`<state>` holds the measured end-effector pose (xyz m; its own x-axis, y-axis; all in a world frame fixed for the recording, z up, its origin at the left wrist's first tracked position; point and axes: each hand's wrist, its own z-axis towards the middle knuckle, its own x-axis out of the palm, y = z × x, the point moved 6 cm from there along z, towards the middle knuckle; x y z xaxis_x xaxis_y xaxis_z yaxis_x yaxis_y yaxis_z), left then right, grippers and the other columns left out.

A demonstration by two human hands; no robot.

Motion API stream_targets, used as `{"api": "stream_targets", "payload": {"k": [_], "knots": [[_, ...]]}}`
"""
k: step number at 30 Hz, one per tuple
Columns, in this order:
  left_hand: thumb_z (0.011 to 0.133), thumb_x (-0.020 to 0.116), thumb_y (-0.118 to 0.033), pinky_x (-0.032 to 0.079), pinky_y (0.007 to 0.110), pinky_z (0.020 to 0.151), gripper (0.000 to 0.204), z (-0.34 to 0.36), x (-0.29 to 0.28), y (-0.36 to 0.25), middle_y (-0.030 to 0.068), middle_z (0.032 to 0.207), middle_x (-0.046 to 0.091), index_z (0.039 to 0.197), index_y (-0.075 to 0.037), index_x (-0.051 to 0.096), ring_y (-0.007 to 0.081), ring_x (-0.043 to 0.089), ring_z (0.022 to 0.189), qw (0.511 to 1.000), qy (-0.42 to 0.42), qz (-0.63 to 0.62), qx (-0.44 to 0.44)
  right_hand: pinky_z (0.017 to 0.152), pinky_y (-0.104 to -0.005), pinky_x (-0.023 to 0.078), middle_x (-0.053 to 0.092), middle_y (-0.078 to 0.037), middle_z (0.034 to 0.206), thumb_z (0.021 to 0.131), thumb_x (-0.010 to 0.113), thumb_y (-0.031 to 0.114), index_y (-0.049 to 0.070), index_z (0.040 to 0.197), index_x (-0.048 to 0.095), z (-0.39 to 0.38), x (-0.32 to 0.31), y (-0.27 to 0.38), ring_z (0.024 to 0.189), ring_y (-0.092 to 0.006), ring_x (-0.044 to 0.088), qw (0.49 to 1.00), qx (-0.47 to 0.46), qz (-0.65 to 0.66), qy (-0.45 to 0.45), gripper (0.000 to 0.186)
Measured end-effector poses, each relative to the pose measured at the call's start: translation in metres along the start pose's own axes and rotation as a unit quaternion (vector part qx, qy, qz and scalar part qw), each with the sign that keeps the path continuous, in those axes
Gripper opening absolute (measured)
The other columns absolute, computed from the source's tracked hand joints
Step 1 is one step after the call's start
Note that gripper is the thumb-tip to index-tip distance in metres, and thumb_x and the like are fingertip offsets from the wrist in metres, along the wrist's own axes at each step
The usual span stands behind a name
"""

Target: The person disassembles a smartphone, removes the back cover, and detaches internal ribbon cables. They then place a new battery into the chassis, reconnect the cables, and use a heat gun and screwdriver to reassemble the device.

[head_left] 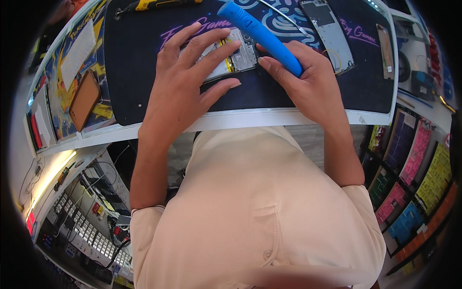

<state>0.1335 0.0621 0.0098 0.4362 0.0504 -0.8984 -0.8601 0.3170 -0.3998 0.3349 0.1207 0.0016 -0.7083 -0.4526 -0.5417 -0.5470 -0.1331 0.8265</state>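
On the dark printed mat [139,86] lies an opened phone [245,50], its inner parts and a yellow-edged battery area exposed. Over its left part, my left hand [185,79] hovers or rests with fingers spread, holding nothing; whether the fingertips touch the phone I cannot tell. My right hand [313,77] is closed around a thick blue cylindrical tool [262,36], tilted up and to the left above the phone. The tool's lower end is hidden in the palm. Right of the phone lies a grey phone panel [329,36], with a thin metal tool [284,17] beside it.
A yellow-and-black tool [166,5] lies at the mat's far left. Further left are a brown phone case [84,101] and bubble wrap [81,50]. A narrow brownish part [385,50] sits at the mat's right. The white table edge [250,117] runs in front of me.
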Motion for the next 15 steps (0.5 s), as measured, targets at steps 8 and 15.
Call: {"api": "stream_targets", "payload": {"k": [8,15], "knots": [[0.094,0.075,-0.031,0.033,0.046,0.119,0.052,-0.009,0.007,-0.001,-0.0073,0.159,0.050,0.144,-0.034,0.063,0.0238,0.041,0.146,0.998,0.021,0.045,0.042,0.081,-0.0270,0.049,0.075,-0.004,0.100,0.100,0.073,0.027,0.005,0.120,0.078,0.012,-0.003,0.001,0.089,-0.0119,0.065,0.999,0.013,-0.038,0.021,0.029],[0.097,0.071,-0.028,0.031,0.047,0.120,0.052,-0.006,0.009,-0.002,-0.0065,0.162,0.046,0.147,-0.036,0.060,0.0242,0.042,0.146,0.994,0.043,0.063,0.075,0.081,-0.0255,0.048,0.075,-0.002,0.096,0.100,0.073,0.031,0.010,0.123,0.079,0.035,-0.005,-0.003,0.086,-0.0098,0.065,0.998,0.029,-0.010,0.059,0.031]]}}
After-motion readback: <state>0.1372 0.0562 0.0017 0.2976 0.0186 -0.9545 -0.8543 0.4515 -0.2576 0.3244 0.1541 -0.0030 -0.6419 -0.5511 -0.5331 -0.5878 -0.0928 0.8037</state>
